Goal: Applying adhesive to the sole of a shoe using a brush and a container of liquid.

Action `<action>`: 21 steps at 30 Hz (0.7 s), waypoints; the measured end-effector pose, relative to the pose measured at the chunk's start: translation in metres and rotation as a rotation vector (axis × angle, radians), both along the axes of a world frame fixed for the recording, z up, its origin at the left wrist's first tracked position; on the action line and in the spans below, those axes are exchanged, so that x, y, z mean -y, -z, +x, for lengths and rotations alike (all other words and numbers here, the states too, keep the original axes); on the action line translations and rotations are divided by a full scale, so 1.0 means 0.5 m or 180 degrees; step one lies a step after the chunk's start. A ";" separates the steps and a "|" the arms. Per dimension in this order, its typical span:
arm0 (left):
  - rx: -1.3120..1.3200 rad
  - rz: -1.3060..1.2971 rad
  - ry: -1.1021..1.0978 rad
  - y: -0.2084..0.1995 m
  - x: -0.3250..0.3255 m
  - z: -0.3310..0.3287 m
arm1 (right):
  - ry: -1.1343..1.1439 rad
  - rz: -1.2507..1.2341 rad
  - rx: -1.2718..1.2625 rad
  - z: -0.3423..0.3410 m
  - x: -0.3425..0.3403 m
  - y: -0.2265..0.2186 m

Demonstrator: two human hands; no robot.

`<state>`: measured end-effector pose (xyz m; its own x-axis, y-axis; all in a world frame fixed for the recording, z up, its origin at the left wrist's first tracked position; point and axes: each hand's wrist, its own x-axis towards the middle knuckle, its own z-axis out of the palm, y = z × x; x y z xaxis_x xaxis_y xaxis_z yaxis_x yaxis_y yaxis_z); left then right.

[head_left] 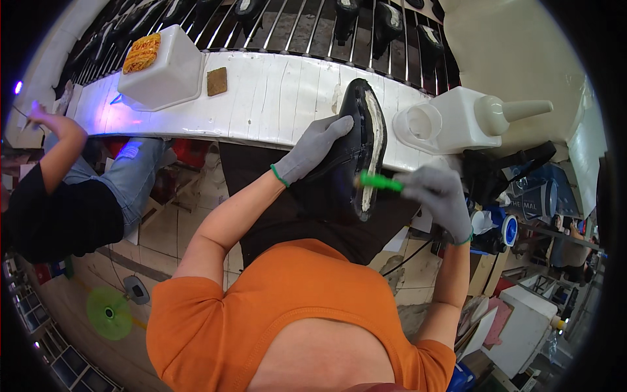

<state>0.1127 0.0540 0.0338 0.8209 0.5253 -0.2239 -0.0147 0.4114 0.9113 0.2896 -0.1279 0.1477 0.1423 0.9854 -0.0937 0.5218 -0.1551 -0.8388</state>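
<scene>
My left hand (319, 145), in a grey glove with a green cuff, grips a black boot (353, 134) by its side. The boot is turned so that its sole faces right, with a whitish strip (375, 130) running along the middle inside a black rim. My right hand (436, 195), gloved alike and slightly blurred, is closed around a small brush with a green handle (382, 182). The brush's tip is at the lower part of the sole, over its edge; whether it touches, I cannot tell. The boot's upper hangs over my dark lap, partly behind my left hand.
On the white bench (261, 98) stand a white spouted bottle (467, 117), a small white cup (421, 123), a white container (166, 68) and a brown square piece (217, 81). Behind runs a metal roller rack (287, 26) with several black shoes. Another person (65, 202) sits at left.
</scene>
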 end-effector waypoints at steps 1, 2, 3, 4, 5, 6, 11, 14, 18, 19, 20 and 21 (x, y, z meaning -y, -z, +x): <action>-0.0021 -0.0116 0.0001 -0.002 0.001 0.004 | 0.0110 -0.0065 0.0306 0.015 -0.005 0.008; -0.0043 -0.0232 -0.0001 -0.003 0.003 0.007 | 0.0065 0.0027 0.0300 0.019 -0.004 0.010; -0.0049 -0.0233 -0.0028 -0.002 0.003 0.007 | -0.0018 0.0130 0.0289 0.021 -0.009 0.013; 0.0012 -0.0236 -0.0047 -0.002 0.004 0.007 | -0.0047 0.0131 0.0281 0.019 -0.010 0.008; 0.0072 -0.0239 -0.0069 -0.001 0.004 0.008 | -0.0212 -0.0001 0.0147 0.015 -0.009 -0.002; 0.0062 -0.0241 -0.0096 0.002 0.003 0.007 | -0.0374 -0.0135 0.0009 0.010 -0.008 -0.008; -0.0246 -0.0801 0.0232 0.009 0.005 0.016 | -0.0673 -0.0379 -0.0181 0.024 -0.006 -0.012; -0.0489 -0.1046 0.0403 0.005 0.014 0.016 | -0.0778 -0.0410 -0.0296 0.031 -0.016 -0.010; -0.0425 -0.1527 0.0767 0.019 0.032 0.018 | -0.0977 -0.0487 -0.0424 0.038 -0.041 -0.025; -0.0279 -0.1721 0.0850 0.022 0.038 0.020 | -0.1001 -0.0614 -0.0451 0.038 -0.047 -0.030; -0.0284 -0.1752 0.1076 0.045 0.040 0.023 | -0.1014 -0.0615 -0.0448 0.038 -0.052 -0.032; -0.0280 -0.1754 0.1076 0.041 0.044 0.024 | -0.1003 -0.0677 -0.0476 0.038 -0.054 -0.033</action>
<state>0.1247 0.0319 0.0135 0.8870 0.0305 -0.4607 0.2625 0.7876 0.5575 0.3085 -0.1008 0.1642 -0.1941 0.9350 -0.2968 0.4461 -0.1854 -0.8756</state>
